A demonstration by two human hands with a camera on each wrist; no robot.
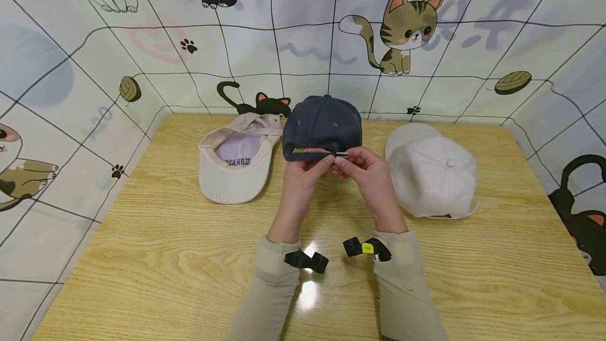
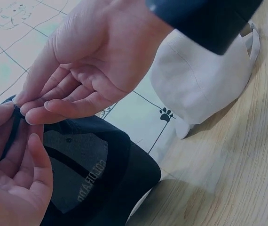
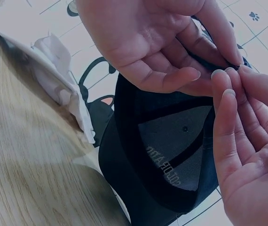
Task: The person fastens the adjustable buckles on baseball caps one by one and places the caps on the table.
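Observation:
A navy baseball cap (image 1: 326, 120) is held up at the middle back of the table, its rear opening and strap facing me. My left hand (image 1: 305, 172) pinches the cap's back strap (image 1: 307, 156) between thumb and fingers. Close beside it, my right hand (image 1: 371, 175) pinches the strap by its small metal buckle (image 1: 341, 154). The thumbs almost meet at the buckle. Both wrist views show the cap's dark inside (image 3: 171, 146) with stitched lettering. Fingers partly hide the strap end there.
On the left, a cream cap (image 1: 234, 188) lies upturned, its lilac lining showing. To the right sits a whitish cap (image 1: 435, 172), crown up. The wooden table (image 1: 189, 272) meets a cat-patterned cloth backdrop (image 1: 303, 51) behind and at both sides.

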